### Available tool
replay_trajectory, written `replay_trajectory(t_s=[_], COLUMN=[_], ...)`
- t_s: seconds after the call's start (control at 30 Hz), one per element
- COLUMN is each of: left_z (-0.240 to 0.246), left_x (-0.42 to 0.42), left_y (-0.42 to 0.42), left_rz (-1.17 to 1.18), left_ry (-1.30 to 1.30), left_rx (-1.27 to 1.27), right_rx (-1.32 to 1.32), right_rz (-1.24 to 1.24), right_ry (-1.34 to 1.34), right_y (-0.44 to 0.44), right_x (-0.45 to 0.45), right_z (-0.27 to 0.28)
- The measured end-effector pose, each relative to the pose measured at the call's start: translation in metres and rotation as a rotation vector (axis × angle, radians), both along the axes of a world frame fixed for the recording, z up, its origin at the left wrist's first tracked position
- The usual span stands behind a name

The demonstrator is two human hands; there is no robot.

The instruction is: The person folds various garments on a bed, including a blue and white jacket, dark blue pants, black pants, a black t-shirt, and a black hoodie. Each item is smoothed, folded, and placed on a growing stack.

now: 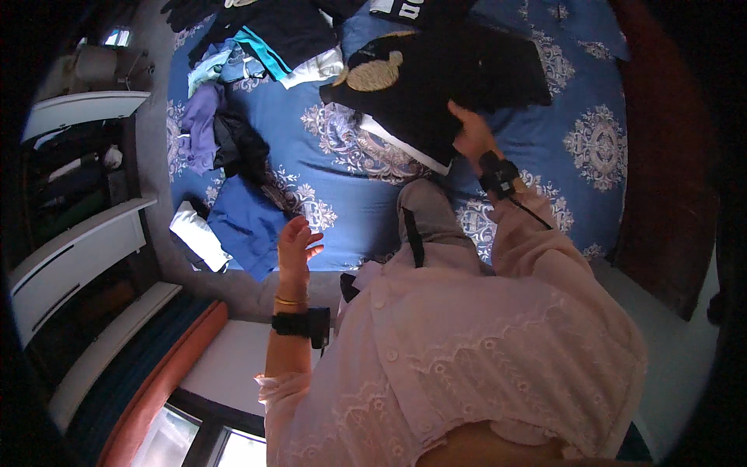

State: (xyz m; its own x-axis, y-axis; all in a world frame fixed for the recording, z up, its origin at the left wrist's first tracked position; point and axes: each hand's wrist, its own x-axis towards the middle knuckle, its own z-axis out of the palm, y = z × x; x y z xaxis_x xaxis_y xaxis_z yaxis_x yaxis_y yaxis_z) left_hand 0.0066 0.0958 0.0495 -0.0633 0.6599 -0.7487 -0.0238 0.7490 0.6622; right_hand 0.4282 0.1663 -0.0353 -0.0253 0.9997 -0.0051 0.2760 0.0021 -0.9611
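A black garment (443,76) with a tan printed figure and a white strip along its near edge lies spread on the bed. My right hand (475,137) is at its near right edge, one digit stretched over the dark cloth; whether the fingers pinch the fabric is unclear. My left hand (299,248) is raised at the near side of the bed, empty, with its fingers apart. Beside it lies a blue garment (248,222), partly overlapping a white cloth (201,236). Both wrists wear black straps with small devices.
The bed bears a blue patterned sheet (362,201). A heap of dark clothes (274,29) lies at the far left, with a purple garment (201,128) and a crumpled black garment (239,143) nearer. White-edged shelves (81,251) stand left; a dark red-brown surface (665,175) borders the right.
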Motion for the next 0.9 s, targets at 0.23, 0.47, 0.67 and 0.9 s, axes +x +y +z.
replay_trajectory(t_s=[0.23,0.47,0.67,0.9], left_z=[-0.005,-0.01,-0.021,-0.034], left_x=[-0.003,-0.004,0.001,-0.013], left_y=[-0.008,-0.007,-0.013,-0.045], left_rz=[-0.043,-0.012,-0.056,0.079], left_ry=[0.102,0.089,0.087,0.128], left_rx=[-0.036,-0.084,-0.081,-0.159], right_rx=[-1.018,-1.171,-0.575,-0.133], right_rz=[-0.177,0.085,0.218,0.136], right_ry=[-0.005,-0.038,-0.596,-0.944], right_y=[-0.06,-0.045,0.006,0.07], right_x=[0.027,0.018,-0.03,-0.091], right_z=[-0.186,-0.121,-0.051,-0.089])
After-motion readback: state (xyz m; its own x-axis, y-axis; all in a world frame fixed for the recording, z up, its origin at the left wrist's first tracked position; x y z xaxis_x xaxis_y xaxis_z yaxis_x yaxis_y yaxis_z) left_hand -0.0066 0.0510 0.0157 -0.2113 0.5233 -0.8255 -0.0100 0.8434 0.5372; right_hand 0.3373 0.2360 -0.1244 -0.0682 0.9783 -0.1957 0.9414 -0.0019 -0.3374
